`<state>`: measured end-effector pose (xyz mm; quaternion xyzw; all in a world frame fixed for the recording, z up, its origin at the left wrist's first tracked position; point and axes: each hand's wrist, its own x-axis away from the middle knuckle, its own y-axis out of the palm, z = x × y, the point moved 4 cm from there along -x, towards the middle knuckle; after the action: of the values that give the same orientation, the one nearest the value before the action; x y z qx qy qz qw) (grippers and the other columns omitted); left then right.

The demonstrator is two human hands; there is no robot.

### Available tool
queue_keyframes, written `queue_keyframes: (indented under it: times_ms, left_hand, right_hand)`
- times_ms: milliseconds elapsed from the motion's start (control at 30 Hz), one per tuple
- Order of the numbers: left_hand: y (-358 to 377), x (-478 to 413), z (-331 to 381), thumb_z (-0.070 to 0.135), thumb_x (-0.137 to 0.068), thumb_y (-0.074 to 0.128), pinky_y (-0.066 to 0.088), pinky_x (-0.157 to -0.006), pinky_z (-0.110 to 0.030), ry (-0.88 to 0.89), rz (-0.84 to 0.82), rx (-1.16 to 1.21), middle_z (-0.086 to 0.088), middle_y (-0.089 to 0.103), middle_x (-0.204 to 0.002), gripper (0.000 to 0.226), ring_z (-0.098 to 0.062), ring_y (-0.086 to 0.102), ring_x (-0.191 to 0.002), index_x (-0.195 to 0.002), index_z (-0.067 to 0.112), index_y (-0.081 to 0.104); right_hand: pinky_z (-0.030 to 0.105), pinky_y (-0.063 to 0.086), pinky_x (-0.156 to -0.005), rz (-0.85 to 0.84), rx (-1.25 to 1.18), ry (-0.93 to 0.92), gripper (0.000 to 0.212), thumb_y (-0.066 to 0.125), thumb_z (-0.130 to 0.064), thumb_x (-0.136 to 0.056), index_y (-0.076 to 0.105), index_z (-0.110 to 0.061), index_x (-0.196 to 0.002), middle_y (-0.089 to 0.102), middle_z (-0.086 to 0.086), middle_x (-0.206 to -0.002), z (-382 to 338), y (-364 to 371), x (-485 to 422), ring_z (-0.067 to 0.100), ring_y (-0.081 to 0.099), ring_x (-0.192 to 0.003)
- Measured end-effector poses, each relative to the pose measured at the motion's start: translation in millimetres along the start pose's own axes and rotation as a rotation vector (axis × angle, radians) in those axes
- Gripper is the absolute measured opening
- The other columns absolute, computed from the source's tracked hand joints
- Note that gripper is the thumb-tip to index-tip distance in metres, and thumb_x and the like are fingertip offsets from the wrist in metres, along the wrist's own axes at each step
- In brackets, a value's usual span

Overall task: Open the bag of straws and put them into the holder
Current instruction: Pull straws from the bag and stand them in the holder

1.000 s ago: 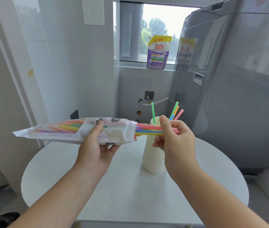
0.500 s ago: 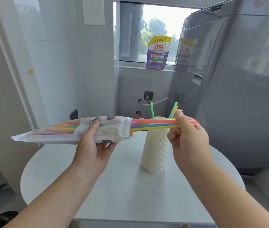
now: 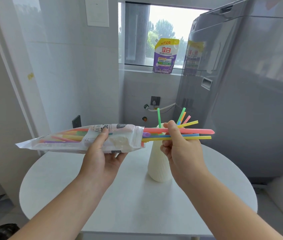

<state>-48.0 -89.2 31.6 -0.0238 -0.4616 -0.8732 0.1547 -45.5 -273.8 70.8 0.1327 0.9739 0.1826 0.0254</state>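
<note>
Straws [image 3: 197, 134] in a small bunch, pink, blue and yellow, stick out level from the open right end of the bag [image 3: 68, 142], across the middle of the frame. Your right hand [image 3: 180, 149] pinches that bunch, thumb on top and fingers curled underneath. One more yellow straw angles up from the same grip. The bunch's left ends look to be just inside the bag's mouth, so it is not yet free.

Your left hand [image 3: 102, 156] grips the bag from below at centre left, thumb pressed across the printed front. The other fingers are under the bag, so you cannot tell from here how they lie.

The holder [image 3: 156, 163], cream and ribbed, stands upright on the round white table [image 3: 120, 196], right of centre. It is just behind your right hand, which partly hides it. A few loose straws [image 3: 159, 116] already stand in it, green, orange and pink, leaning apart.

By my reading you are early to midway. The opening step is done and a first few straws are placed. Left to do: draw this bunch clear, turn it upright, and lower it into the holder's mouth. More straws show through the film at the bag's left end, purple, yellow and red, so expect several more pulls.
</note>
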Motion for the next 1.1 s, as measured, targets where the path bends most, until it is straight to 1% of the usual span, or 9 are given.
queue_keyframes:
  times_ms: [133, 267, 400, 500, 600, 700, 900, 967, 1100]
  left_hand:
    - [0, -2, 3, 0.022, -0.093, 0.071, 0.063, -0.083, -0.043, -0.006, 0.009, 0.012, -0.008, 0.078, -0.109, 0.023, -0.021, 0.077, -0.096, -0.116, 0.019, 0.067]
    - [-4, -6, 5, 0.022, -0.092, 0.073, 0.065, -0.079, -0.044, -0.018, 0.040, 0.055, -0.010, 0.077, -0.120, 0.040, -0.021, 0.077, -0.100, -0.131, 0.016, 0.063]
    - [-9, -9, 6, 0.022, -0.093, 0.072, 0.065, -0.076, -0.043, -0.022, 0.066, 0.062, -0.012, 0.076, -0.122, 0.041, -0.021, 0.076, -0.102, -0.132, 0.013, 0.063]
    - [-12, -13, 8, 0.023, -0.094, 0.071, 0.064, -0.081, -0.044, -0.014, 0.075, 0.060, -0.011, 0.074, -0.125, 0.039, -0.021, 0.076, -0.100, -0.131, 0.013, 0.064]
    - [-16, -17, 9, 0.023, -0.095, 0.070, 0.066, -0.071, -0.040, -0.005, 0.087, 0.057, -0.010, 0.075, -0.122, 0.036, -0.019, 0.078, -0.090, -0.129, 0.015, 0.064]
    - [-20, -18, 8, 0.023, -0.095, 0.070, 0.065, -0.064, -0.037, -0.011, 0.087, 0.042, -0.009, 0.075, -0.119, 0.029, -0.018, 0.079, -0.084, -0.123, 0.016, 0.066]
    - [-20, -19, 7, 0.023, -0.096, 0.069, 0.062, -0.085, -0.040, -0.013, 0.090, 0.023, -0.009, 0.073, -0.127, 0.025, -0.018, 0.075, -0.095, -0.120, 0.017, 0.066]
    - [-20, -19, 5, 0.023, -0.095, 0.069, 0.062, -0.086, -0.040, -0.013, 0.093, 0.021, -0.008, 0.074, -0.124, 0.026, -0.019, 0.075, -0.098, -0.121, 0.018, 0.066]
    - [-19, -18, 1, 0.022, -0.095, 0.070, 0.063, -0.080, -0.040, -0.023, 0.080, 0.008, -0.005, 0.075, -0.109, 0.017, -0.018, 0.075, -0.095, -0.112, 0.020, 0.066]
  right_hand:
    - [0.031, 0.050, -0.063, 0.003, 0.054, -0.068, 0.026, 0.063, -0.033, -0.097, 0.075, -0.012, -0.087, 0.057, -0.003, -0.056, -12, -3, -4, 0.010, 0.052, -0.049]
    - [0.031, 0.056, -0.064, -0.010, 0.134, -0.139, 0.029, 0.059, -0.033, -0.100, 0.075, -0.014, -0.085, 0.062, -0.006, -0.055, -37, -6, -11, 0.011, 0.058, -0.056]
    - [0.040, 0.063, -0.075, 0.035, 0.168, -0.149, 0.032, 0.057, -0.033, -0.101, 0.072, -0.014, -0.080, 0.068, -0.002, -0.062, -62, -11, -23, 0.021, 0.069, -0.069]
    - [0.032, 0.062, -0.068, 0.083, 0.210, -0.120, 0.032, 0.056, -0.035, -0.102, 0.069, -0.014, -0.081, 0.068, 0.002, -0.074, -78, -16, -33, 0.016, 0.071, -0.069]
    - [0.026, 0.059, -0.059, 0.091, 0.261, -0.139, 0.028, 0.056, -0.035, -0.102, 0.068, -0.013, -0.090, 0.069, 0.003, -0.083, -94, -22, -40, 0.013, 0.072, -0.069]
    - [0.026, 0.059, -0.062, 0.116, 0.341, -0.192, 0.028, 0.056, -0.037, -0.101, 0.068, -0.011, -0.103, 0.069, 0.003, -0.093, -112, -28, -47, 0.014, 0.072, -0.075]
    - [0.024, 0.059, -0.064, 0.140, 0.424, -0.326, 0.024, 0.055, -0.039, -0.101, 0.064, -0.018, -0.096, 0.069, 0.001, -0.097, -142, -34, -53, 0.014, 0.073, -0.077]
    - [0.023, 0.059, -0.063, 0.148, 0.491, -0.384, 0.023, 0.054, -0.040, -0.101, 0.061, -0.022, -0.088, 0.068, 0.000, -0.094, -146, -33, -53, 0.013, 0.072, -0.075]
    - [0.022, 0.060, -0.061, 0.153, 0.595, -0.453, 0.026, 0.053, -0.041, -0.102, 0.064, -0.018, -0.094, 0.069, 0.000, -0.094, -149, -29, -54, 0.013, 0.073, -0.072]
